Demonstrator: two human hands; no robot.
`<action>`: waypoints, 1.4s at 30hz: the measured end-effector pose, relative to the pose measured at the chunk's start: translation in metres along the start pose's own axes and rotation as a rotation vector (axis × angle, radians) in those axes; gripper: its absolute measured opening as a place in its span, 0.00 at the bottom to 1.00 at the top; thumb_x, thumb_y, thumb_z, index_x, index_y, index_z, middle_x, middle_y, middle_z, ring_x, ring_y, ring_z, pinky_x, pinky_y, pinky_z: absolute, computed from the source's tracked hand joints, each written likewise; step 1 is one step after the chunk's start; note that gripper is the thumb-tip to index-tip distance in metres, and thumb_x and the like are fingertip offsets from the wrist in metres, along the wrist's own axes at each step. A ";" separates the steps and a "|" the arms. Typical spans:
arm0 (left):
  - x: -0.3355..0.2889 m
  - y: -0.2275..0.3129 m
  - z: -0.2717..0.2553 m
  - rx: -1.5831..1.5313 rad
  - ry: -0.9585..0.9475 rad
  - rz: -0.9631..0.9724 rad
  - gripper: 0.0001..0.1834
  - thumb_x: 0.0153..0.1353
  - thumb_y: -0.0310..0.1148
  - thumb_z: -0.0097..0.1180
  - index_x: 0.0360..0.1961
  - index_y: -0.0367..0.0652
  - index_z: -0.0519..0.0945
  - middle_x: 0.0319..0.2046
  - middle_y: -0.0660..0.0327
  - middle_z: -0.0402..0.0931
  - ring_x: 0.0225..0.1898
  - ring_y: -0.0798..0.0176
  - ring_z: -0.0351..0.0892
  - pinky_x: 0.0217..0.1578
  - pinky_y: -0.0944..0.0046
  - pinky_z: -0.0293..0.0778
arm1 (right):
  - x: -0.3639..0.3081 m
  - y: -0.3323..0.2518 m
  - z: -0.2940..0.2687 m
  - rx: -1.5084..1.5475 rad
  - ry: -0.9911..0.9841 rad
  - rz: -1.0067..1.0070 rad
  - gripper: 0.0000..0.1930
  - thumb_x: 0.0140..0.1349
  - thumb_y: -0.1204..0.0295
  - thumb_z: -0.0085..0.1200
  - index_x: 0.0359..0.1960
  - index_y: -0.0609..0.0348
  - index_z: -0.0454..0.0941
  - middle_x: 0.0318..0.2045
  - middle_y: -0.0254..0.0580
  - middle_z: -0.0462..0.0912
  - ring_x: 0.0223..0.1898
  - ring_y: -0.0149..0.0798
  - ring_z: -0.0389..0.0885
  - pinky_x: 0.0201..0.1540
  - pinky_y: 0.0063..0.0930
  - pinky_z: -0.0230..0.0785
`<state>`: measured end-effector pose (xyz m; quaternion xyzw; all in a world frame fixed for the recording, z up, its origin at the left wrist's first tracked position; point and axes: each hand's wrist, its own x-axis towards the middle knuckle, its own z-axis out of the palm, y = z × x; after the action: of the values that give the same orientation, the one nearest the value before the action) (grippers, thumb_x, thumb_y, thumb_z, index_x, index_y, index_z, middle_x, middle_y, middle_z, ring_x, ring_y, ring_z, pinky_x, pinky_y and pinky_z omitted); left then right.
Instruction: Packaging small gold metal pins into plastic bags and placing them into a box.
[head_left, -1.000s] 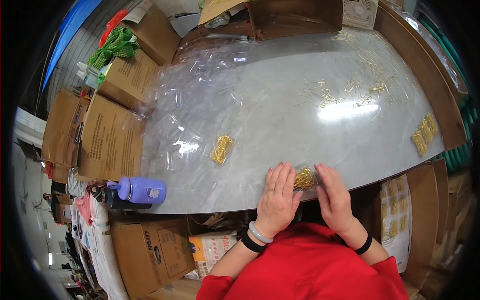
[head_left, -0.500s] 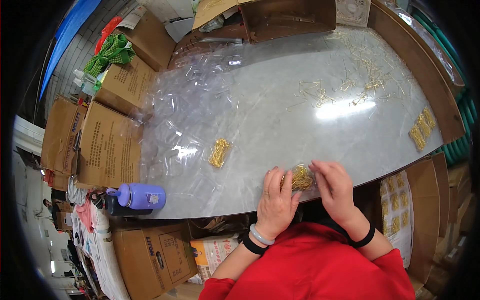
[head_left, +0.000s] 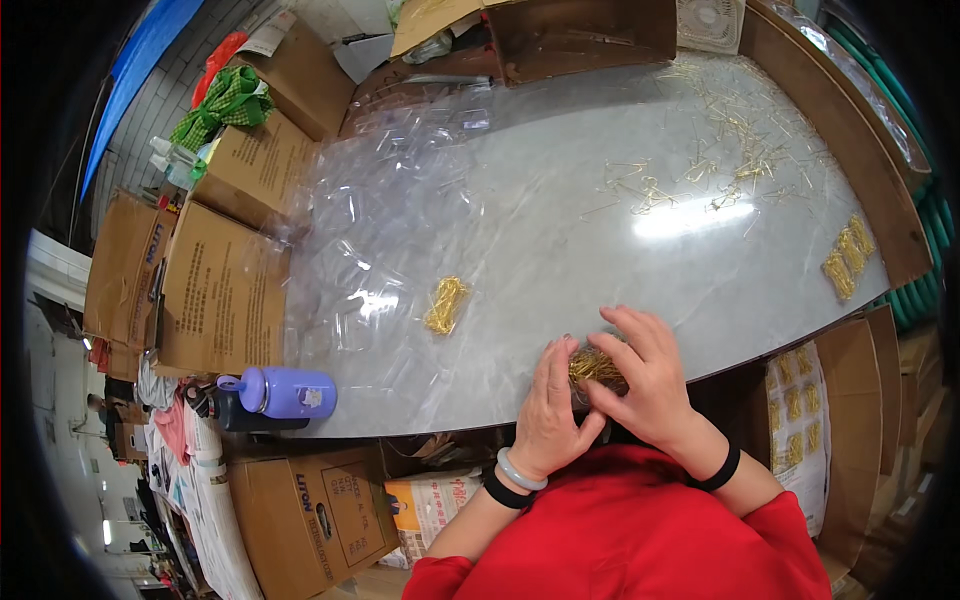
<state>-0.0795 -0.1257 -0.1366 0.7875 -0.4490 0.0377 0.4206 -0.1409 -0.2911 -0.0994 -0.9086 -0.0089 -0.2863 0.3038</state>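
At the table's near edge lies a clear plastic pack of golden wire hooks point(head_left: 592, 368), held between my two hands. My left hand point(head_left: 548, 415) lies along its left side, long fingers straight and together, thumb apart toward my body. From the right, my right hand point(head_left: 648, 385) curves over the pack, thumb against its near side and fingers reaching past its far side. Parts of the pack are hidden under the fingers. To the left sits a second pack of golden hooks point(head_left: 446, 305), touched by neither hand.
Clear plastic cases point(head_left: 370, 210) cover the table's left part. Loose golden hooks point(head_left: 740, 150) are scattered at the far right, with several filled packs point(head_left: 848, 258) by the right edge. A purple bottle point(head_left: 290, 393) stands front left. An open carton point(head_left: 845, 430) below right holds more packs.
My right hand has shifted left and over the pack, its fingers more spread and its thumb now against the hooks. My left hand stays beside the pack.
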 end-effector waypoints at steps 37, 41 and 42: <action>0.008 0.005 -0.001 0.117 -0.029 0.058 0.24 0.64 0.25 0.56 0.61 0.31 0.74 0.62 0.47 0.69 0.66 0.42 0.69 0.61 0.51 0.72 | -0.020 0.014 0.002 0.071 -0.021 0.067 0.15 0.50 0.75 0.71 0.40 0.57 0.80 0.49 0.44 0.78 0.62 0.59 0.71 0.61 0.52 0.66; 0.008 0.010 0.000 0.124 -0.006 0.021 0.22 0.63 0.22 0.54 0.60 0.31 0.75 0.61 0.47 0.70 0.65 0.43 0.70 0.60 0.51 0.73 | -0.027 0.015 -0.001 0.121 -0.039 0.065 0.23 0.52 0.73 0.70 0.51 0.60 0.77 0.56 0.47 0.76 0.66 0.59 0.69 0.65 0.53 0.64; 0.008 0.009 0.000 0.110 -0.009 0.010 0.22 0.63 0.21 0.54 0.60 0.31 0.75 0.61 0.47 0.71 0.65 0.43 0.70 0.60 0.51 0.73 | -0.029 0.013 -0.003 0.120 -0.037 0.075 0.26 0.53 0.73 0.70 0.55 0.60 0.76 0.59 0.48 0.75 0.67 0.58 0.68 0.66 0.53 0.64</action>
<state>-0.0817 -0.1334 -0.1276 0.8073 -0.4519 0.0609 0.3746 -0.1643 -0.2988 -0.1196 -0.8936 0.0023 -0.2569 0.3681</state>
